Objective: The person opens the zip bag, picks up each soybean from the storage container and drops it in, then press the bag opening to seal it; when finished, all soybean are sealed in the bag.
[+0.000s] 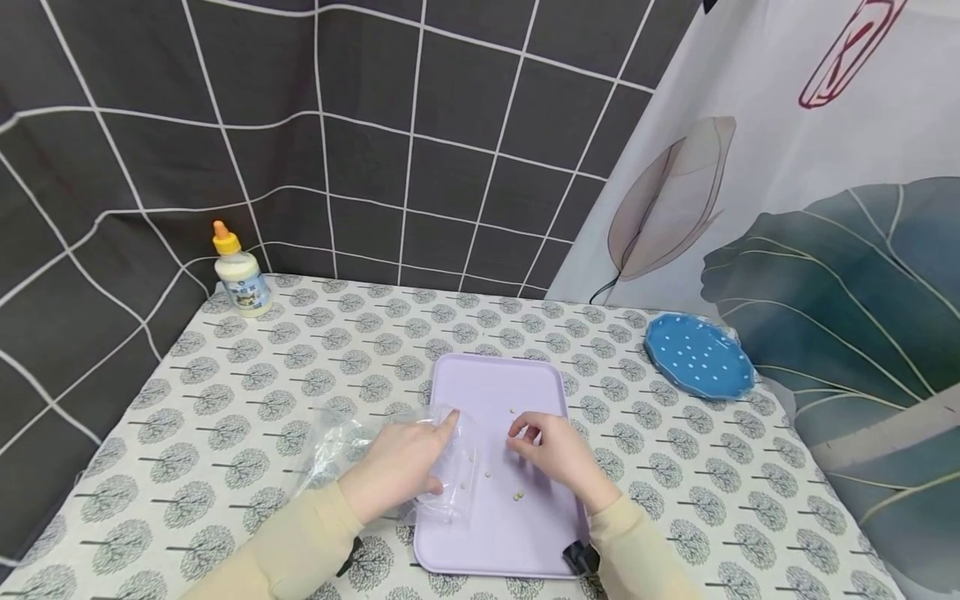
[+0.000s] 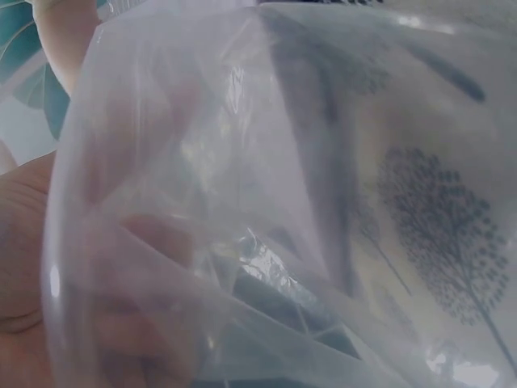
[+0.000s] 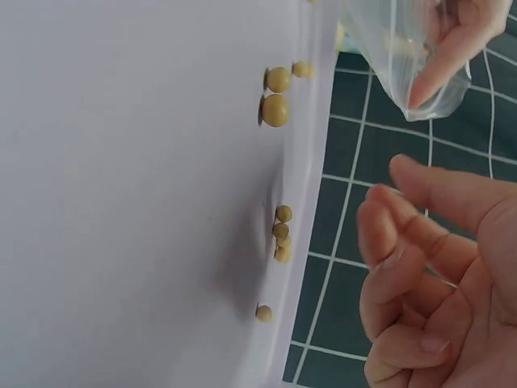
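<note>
My left hand (image 1: 431,454) grips a clear plastic bag (image 1: 352,446) at the left edge of a lilac tray (image 1: 517,537), its index finger pointing out along the bag's mouth. In the left wrist view the bag (image 2: 242,202) fills the frame, with the palm (image 2: 28,267) behind it. My right hand (image 1: 523,437) hovers low over the tray's middle, fingers curled toward the thumb; no bean shows between them. Several small yellow beans (image 1: 517,496) lie scattered on the tray. In the right wrist view the beans (image 3: 275,109) sit along the tray's rim (image 3: 303,186), beside my right hand (image 3: 404,250) and the bag (image 3: 388,48).
A small white glue bottle (image 1: 240,275) with an orange cap stands at the table's back left. A blue dotted plate (image 1: 697,354) lies at the back right by a leaf-print curtain (image 1: 825,250). A tree-patterned cloth (image 1: 247,392) covers the table.
</note>
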Demonstrator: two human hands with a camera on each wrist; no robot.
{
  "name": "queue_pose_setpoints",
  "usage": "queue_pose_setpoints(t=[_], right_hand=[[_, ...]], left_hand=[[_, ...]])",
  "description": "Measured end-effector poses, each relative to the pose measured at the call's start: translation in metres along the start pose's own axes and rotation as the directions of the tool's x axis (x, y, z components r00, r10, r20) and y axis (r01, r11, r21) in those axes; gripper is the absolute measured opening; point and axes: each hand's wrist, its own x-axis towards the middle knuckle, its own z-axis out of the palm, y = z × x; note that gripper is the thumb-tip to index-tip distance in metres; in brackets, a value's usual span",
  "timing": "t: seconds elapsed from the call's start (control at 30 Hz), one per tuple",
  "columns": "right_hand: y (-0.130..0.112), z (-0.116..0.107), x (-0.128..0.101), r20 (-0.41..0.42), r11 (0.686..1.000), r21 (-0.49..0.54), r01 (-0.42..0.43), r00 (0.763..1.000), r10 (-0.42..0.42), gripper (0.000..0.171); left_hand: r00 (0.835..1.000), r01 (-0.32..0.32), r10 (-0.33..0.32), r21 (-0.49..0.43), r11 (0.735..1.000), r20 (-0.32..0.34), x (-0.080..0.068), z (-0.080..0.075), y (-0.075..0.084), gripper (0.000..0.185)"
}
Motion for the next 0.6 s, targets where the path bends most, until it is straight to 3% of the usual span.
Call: queue_pose_setpoints(t=[0.17,0.37,0.6], right_hand=[[0.006,0.000,0.004,0.009,0.999,-0.021,-0.041,0.999,0.041,0.009],[0.014,0.002,0.008,-0.016,0.992,-0.128,-0.022,1.000,0.020,0.008],[0.017,0.002,0.010,0.002,0.987,-0.162,-0.017,1.000,0.017,0.011]], left_hand=[[1.000,0.002,-0.002,-0.003,1.000,0.002,-0.001,0.000,0.000,0.096],[1.000,0.009,-0.009,-0.003,1.000,0.011,0.000,0.000,0.000,0.096],[1.000,0.009,-0.009,0.006,1.000,0.006,0.000,0.002,0.000,0.097]])
